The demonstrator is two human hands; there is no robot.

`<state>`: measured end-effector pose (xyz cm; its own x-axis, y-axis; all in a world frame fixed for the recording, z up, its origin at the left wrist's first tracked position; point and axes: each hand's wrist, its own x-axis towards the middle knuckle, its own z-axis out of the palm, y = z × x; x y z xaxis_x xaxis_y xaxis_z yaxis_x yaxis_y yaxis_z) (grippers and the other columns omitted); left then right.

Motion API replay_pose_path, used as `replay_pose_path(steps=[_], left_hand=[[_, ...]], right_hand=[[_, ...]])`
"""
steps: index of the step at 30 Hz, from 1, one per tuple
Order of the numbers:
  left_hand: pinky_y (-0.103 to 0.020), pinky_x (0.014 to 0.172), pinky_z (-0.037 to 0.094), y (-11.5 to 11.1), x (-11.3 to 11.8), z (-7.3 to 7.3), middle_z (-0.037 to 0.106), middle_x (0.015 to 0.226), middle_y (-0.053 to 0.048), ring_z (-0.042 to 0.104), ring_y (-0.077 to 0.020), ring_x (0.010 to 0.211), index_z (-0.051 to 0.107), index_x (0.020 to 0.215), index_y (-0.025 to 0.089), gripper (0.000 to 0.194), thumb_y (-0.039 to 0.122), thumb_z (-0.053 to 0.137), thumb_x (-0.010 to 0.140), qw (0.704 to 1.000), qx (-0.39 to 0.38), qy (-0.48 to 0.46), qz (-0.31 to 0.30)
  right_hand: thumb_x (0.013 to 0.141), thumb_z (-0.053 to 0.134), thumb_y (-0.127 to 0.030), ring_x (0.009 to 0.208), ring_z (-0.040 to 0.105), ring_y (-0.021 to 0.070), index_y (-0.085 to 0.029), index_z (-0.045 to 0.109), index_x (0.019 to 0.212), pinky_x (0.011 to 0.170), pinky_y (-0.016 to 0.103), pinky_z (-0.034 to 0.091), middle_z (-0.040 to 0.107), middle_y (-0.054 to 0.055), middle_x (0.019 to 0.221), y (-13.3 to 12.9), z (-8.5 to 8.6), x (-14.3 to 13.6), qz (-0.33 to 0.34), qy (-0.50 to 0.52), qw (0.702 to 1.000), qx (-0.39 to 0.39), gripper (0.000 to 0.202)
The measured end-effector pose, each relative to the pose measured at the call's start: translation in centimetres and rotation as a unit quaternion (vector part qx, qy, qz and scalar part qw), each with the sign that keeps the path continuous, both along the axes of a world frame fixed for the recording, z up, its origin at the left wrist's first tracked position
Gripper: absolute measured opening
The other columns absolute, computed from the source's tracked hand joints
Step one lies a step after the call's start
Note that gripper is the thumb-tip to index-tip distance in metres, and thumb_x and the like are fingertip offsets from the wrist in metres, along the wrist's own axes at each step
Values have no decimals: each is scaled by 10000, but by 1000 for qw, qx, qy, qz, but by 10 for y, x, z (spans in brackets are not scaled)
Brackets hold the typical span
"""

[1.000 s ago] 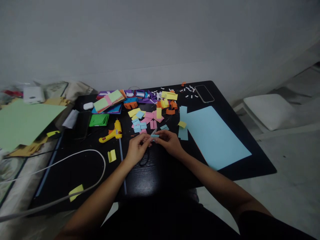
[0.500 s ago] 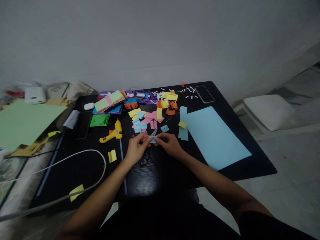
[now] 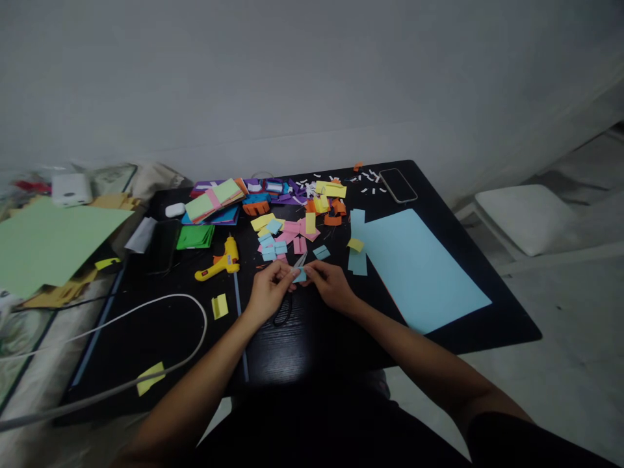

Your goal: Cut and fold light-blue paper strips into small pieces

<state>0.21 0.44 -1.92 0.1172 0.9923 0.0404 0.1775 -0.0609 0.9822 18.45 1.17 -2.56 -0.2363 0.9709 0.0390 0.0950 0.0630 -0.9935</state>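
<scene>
Between my two hands is a small light-blue paper piece, held above the black table. My left hand pinches its left side with thumb and fingers. On the other side my right hand grips it the same way. A pair of scissors lies beneath, its blades pointing away and its dark handle partly hidden by my left hand. Just beyond my fingers lie small folded papers in pink, blue and yellow.
A yellow glue gun lies left of my hands, near a white cable. Large light-blue sheets cover the right side. A phone rests at the back right; stacked coloured paper sits at the back left.
The light-blue paper between my fingers has turned slightly, showing a plainer face. Both hands stay in almost the same place. The view has shifted a little.
</scene>
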Motion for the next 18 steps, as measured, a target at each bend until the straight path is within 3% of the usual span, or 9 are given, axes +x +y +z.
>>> replay_pose_path(steps=[3, 8, 13, 18], left_hand=[[-234, 519, 491, 1, 1, 0, 667, 695, 16, 637, -128, 559, 625, 800, 195, 314, 482, 733, 867, 1000, 2, -1, 11], [-244, 549, 498, 3, 0, 2, 642, 658, 32, 637, -134, 567, 633, 833, 199, 319, 505, 714, 874, 1000, -1, 2, 7], [-250, 559, 519, 6, -4, 4, 670, 639, 7, 629, -133, 552, 661, 811, 179, 377, 539, 639, 923, 999, -32, 13, -41], [-259, 589, 551, 7, -7, 5, 722, 703, -18, 660, -137, 574, 687, 852, 160, 374, 532, 689, 891, 997, -62, -7, -54]], right_hand=[[926, 639, -488, 732, 747, 206, -217, 720, 876, 729, 326, 584, 745, 22, 788, 0, -2, -1, 4, 28, 999, -29, 287], [783, 790, -428, 729, 758, 206, -203, 709, 919, 780, 360, 617, 760, 32, 862, 2, -7, -3, 3, 104, 991, -86, 275], [761, 800, -421, 728, 753, 205, -206, 712, 888, 792, 371, 633, 756, 24, 820, 4, -9, -3, -21, 132, 987, -85, 264], [748, 809, -438, 736, 760, 210, -208, 703, 867, 782, 363, 639, 752, 19, 811, 4, -11, -3, -51, 126, 987, -80, 280]])
